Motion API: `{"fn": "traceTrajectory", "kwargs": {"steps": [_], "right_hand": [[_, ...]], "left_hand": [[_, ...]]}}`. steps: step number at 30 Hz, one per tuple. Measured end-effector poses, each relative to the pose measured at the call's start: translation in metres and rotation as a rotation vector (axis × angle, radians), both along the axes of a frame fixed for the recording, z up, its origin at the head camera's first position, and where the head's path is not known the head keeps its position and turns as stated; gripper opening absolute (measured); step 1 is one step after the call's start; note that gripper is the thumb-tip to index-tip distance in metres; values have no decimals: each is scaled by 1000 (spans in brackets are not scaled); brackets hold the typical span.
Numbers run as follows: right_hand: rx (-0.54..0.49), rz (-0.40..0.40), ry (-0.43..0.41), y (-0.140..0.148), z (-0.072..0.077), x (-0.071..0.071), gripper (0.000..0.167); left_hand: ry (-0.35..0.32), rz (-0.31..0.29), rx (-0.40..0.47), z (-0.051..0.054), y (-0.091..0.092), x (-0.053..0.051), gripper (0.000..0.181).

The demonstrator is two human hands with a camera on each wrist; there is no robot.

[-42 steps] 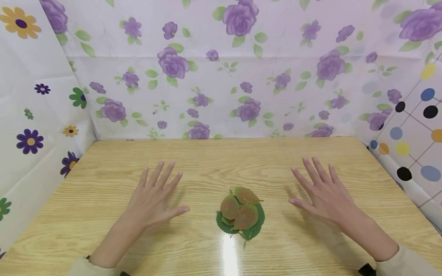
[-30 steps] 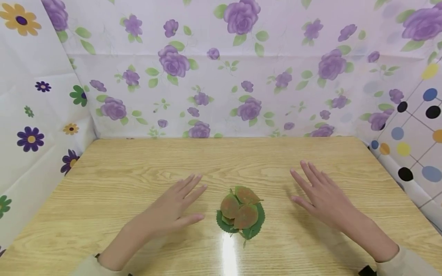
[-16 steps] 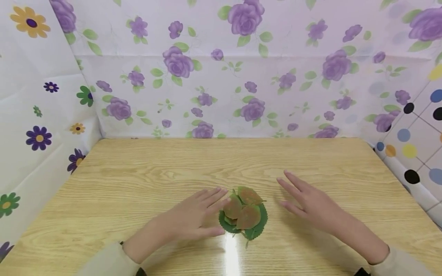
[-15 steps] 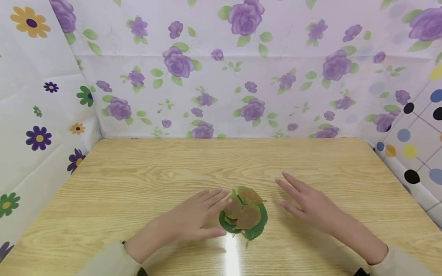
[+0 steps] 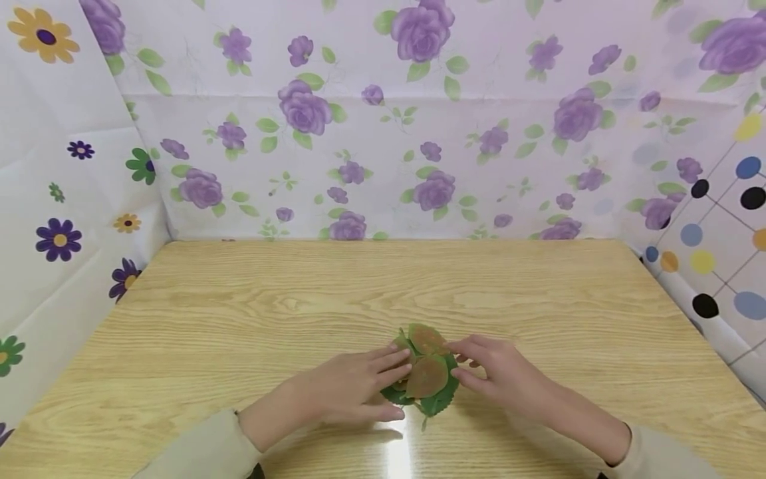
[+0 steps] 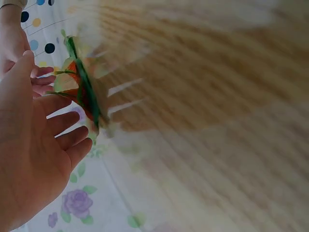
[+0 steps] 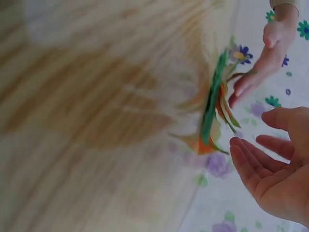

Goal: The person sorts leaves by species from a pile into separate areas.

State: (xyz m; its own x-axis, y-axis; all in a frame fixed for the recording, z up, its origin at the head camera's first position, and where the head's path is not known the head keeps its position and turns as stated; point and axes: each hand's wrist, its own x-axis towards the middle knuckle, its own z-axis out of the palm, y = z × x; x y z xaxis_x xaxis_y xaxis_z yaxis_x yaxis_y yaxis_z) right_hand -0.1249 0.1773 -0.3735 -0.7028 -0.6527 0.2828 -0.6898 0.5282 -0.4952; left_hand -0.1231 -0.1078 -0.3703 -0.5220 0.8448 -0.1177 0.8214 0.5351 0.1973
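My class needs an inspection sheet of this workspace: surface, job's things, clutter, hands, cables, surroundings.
Surface: wood-grain table, glare on its near side.
Job's things: rust-and-green leaves piled on dark green serrated leaves.
Clutter: nothing seen.
Hands: left hand, fingers extended over the pile's left side; right hand, fingers slightly bent at its right edge; contact unclear.
Cables: nothing seen.
Surroundings: purple-rose cloth behind, daisy-print cloth left, dotted cloth right.

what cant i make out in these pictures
Head view: the left hand covers part of the reddish-green rounded leaves.
Head view: those leaves hide part of the dark green toothed leaves beneath.
Left wrist view: blur smears the pale brown wooden table.
Right wrist view: right edge cuts off the right hand.
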Motion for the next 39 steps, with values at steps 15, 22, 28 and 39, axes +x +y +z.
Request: {"fn": "traceTrajectory", "kwargs": {"steps": [15,22,28,39], "right_hand": [[-28,-86,-182,-20,-7,-3,12],[-46,-114,-258,-22,-8,-6,4],[-66,-143,-355,-23,-7,-7,10],[-170,-185,-486,-14,9,-17,8]], "left_hand": [[136,-80,-80,-9,9,2,81],[170,-80,-84,-11,10,3,80],[171,-83,-100,-12,10,5,82],[175,-86,-76,-15,7,6,83]]}}
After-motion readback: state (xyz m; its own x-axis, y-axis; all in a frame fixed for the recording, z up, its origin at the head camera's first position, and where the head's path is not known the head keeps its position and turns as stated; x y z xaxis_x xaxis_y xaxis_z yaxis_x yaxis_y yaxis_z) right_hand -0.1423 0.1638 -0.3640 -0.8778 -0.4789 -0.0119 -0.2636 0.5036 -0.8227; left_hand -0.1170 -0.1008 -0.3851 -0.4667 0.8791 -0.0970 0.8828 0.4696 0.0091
